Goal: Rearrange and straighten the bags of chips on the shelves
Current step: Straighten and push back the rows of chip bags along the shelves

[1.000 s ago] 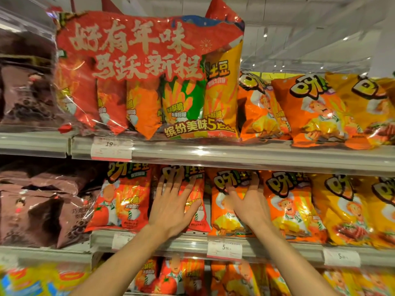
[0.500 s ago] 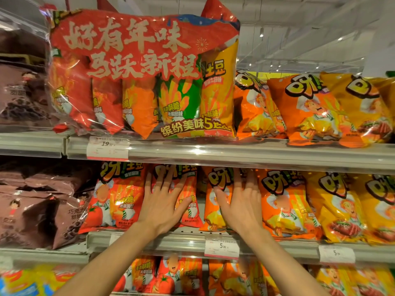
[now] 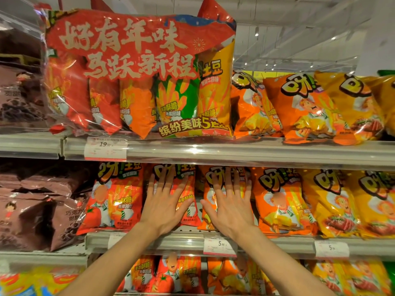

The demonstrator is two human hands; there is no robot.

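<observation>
On the middle shelf (image 3: 277,244) stands a row of chip bags. My left hand (image 3: 164,201) lies flat, fingers spread, against a red tomato bag (image 3: 189,201). My right hand (image 3: 229,206) presses flat on the orange bag (image 3: 208,184) beside it. A narrow gap shows between these two bags. Another red bag (image 3: 115,197) stands to the left, upright. To the right come an orange bag (image 3: 280,201) and yellow bags (image 3: 329,204). Both hands are open and grip nothing.
The upper shelf (image 3: 235,152) carries a big red multipack (image 3: 139,73) and leaning orange and yellow bags (image 3: 310,107). Brown chocolate snack bags (image 3: 38,210) fill the left section. More chip bags (image 3: 177,274) stand on the shelf below. Price tags (image 3: 220,245) hang along the rails.
Both hands have slid slightly left and closer together along the middle-shelf bags, staying flat. The two bags under them stand a little straighter.
</observation>
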